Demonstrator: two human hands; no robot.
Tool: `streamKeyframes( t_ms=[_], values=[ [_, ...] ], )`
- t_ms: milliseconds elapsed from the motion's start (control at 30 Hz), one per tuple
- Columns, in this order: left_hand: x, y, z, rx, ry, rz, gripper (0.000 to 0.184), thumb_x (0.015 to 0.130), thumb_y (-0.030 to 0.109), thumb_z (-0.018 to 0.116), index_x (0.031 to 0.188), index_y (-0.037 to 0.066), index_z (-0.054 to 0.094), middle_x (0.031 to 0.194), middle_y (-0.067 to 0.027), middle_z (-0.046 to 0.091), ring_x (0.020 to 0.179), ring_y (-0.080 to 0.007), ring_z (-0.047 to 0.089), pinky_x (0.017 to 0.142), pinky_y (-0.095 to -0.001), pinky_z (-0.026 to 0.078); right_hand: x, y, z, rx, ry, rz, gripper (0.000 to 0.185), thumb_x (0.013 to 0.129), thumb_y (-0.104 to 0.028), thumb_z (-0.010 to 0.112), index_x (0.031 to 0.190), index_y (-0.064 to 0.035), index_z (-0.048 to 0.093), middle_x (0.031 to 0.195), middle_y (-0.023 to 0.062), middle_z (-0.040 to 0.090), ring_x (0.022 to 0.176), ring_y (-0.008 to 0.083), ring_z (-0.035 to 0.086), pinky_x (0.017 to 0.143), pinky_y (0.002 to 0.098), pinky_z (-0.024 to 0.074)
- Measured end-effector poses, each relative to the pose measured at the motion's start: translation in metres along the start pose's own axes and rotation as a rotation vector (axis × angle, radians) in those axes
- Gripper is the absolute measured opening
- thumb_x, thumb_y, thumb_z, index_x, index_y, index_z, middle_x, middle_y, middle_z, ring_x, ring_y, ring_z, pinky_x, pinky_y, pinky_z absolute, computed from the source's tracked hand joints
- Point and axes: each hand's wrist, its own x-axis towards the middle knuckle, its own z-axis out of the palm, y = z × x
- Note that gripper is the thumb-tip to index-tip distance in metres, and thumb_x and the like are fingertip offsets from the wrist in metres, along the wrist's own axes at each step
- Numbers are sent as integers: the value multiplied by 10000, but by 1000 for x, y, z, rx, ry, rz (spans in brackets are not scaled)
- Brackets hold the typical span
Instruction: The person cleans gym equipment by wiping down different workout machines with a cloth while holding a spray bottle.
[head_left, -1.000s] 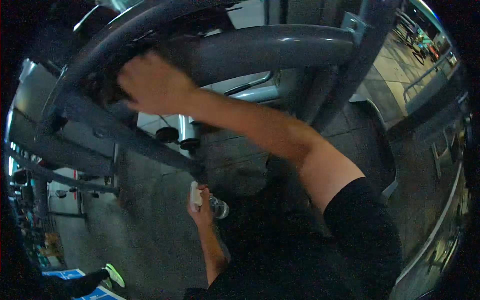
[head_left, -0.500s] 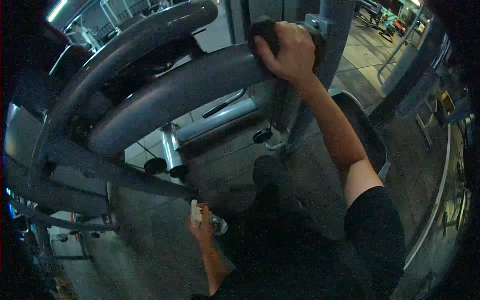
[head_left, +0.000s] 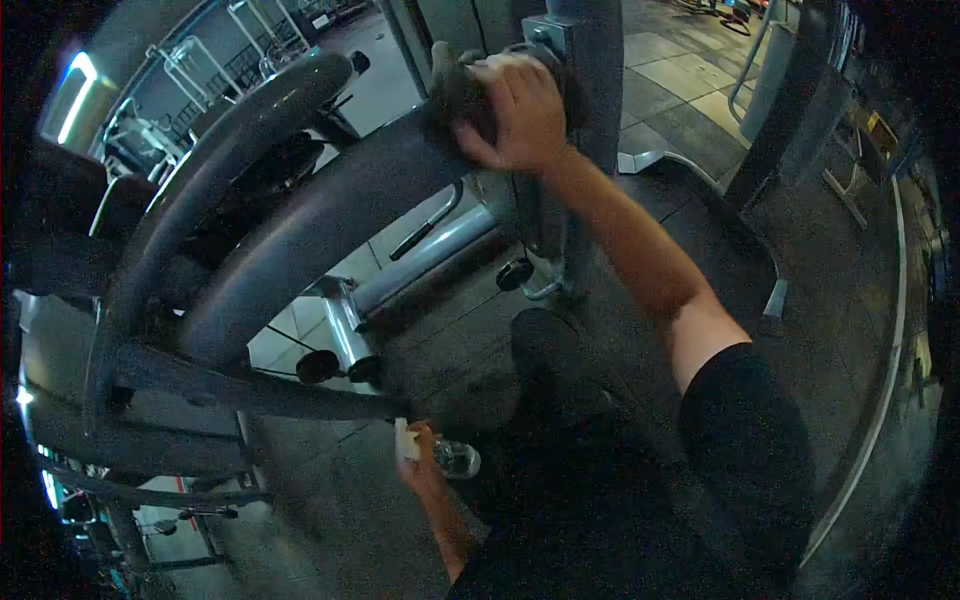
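Note:
My right hand (head_left: 525, 112) presses a dark cloth (head_left: 458, 100) onto the upper end of a thick grey beam (head_left: 330, 215) of a gym machine, close to its upright post (head_left: 590, 75). Its fingers wrap over the top and the thumb points left. Lower down, my left hand (head_left: 424, 468) is closed around a spray bottle with a white trigger head (head_left: 403, 440) and a clear body (head_left: 458, 459). The bottle is tilted on its side, just below the end of a dark lower bar (head_left: 330, 397).
A curved grey tube (head_left: 215, 140) arches beside the beam. Below are a silver base tube (head_left: 425, 262) and round black ends (head_left: 318, 366). A dark frame with a silver foot (head_left: 775, 298) stands at right. More gym machines (head_left: 185, 70) are in the background.
The view has shifted, so the machine and my right hand appear further left. My right hand stays at the beam's upper end with the cloth; my left hand still grips the bottle.

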Motion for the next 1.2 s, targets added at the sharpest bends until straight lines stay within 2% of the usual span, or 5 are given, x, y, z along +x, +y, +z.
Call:
streamKeyframes(
  t_ms=[100, 267, 367, 600, 1200],
  values=[
    [-28, 35, 10, 417, 79, 30, 219, 998, 146, 697, 1149, -11, 685, 1027, -105, 709, 883, -197, 692, 754, -371, 594, 98, 8, -14, 72, -1107, 527, 658, 930, -545, 573, 1345, -34, 583, 1378, 191, 600, 1313, 373, 551, 1122, 550, 357],
    [-9, 38, 11, 122, 132, 87, 251, 996, 170, 704, 1153, -25, 684, 1048, -134, 718, 870, -205, 696, 750, -379, 600, 49, -1, -10, 123, -381, 366, 613, 967, -490, 561, 688, 44, 671, 683, 271, 660, 711, 462, 681, 735, 531, 534],
    [-11, 45, 14, 29, 88, 80, 273, 994, 183, 713, 1160, -31, 679, 1061, -141, 720, 883, -200, 691, 749, -375, 601, -40, -10, 6, 13, 126, 100, 647, 892, -481, 615, 1361, -40, 558, 1381, 192, 595, 1310, 389, 547, 1096, 554, 395],
    [-22, 41, 4, 113, 162, 115, 259, 987, 187, 728, 1142, -16, 681, 1037, -119, 717, 833, -188, 693, 734, -348, 597, 60, 10, 2, 65, -326, 285, 596, 960, -479, 569, 713, 52, 682, 687, 285, 653, 706, 462, 684, 737, 543, 530],
    [-13, -1, -22, 265, 256, 189, 219, 1002, 170, 701, 1139, -1, 695, 994, -97, 703, 868, -175, 671, 756, -352, 544, 24, -142, 43, 368, -367, -189, 835, 871, -630, 662, 1455, -49, 525, 1506, 228, 484, 1431, 461, 408, 1198, 618, 269]
  ],
)
